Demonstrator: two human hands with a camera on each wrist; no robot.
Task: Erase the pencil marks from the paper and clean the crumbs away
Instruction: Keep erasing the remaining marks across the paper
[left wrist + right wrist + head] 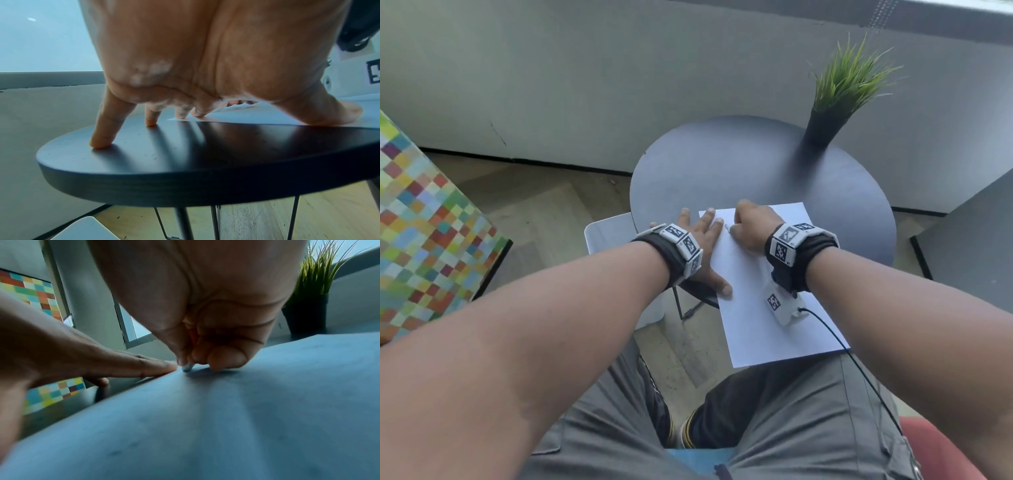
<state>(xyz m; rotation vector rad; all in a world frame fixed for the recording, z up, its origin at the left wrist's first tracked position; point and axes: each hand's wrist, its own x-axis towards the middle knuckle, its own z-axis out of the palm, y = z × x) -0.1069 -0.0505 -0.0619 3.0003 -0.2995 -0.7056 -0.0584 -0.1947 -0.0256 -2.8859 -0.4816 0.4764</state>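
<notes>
A white sheet of paper [767, 308] lies on the near side of a small round dark table [722, 164], and its near end hangs over the edge above my lap. My left hand [703, 245] lies flat with fingers spread. Its thumb [339, 113] and two fingers press the paper's left edge, while the other fingers [102, 139] rest on the bare table. My right hand [751, 224] is curled near the sheet's far left corner. It pinches a small pale eraser [187, 368] whose tip touches the paper [226, 418], right beside my left fingertip [164, 367]. A faint grey smudge [726, 226] shows there.
A dark pot of green grass [835, 99] stands at the table's far right edge. A white stool [613, 240] sits low to the left of the table, and a chequered multicoloured panel [424, 219] stands further left. A black cable [839, 339] trails from my right wrist over the paper.
</notes>
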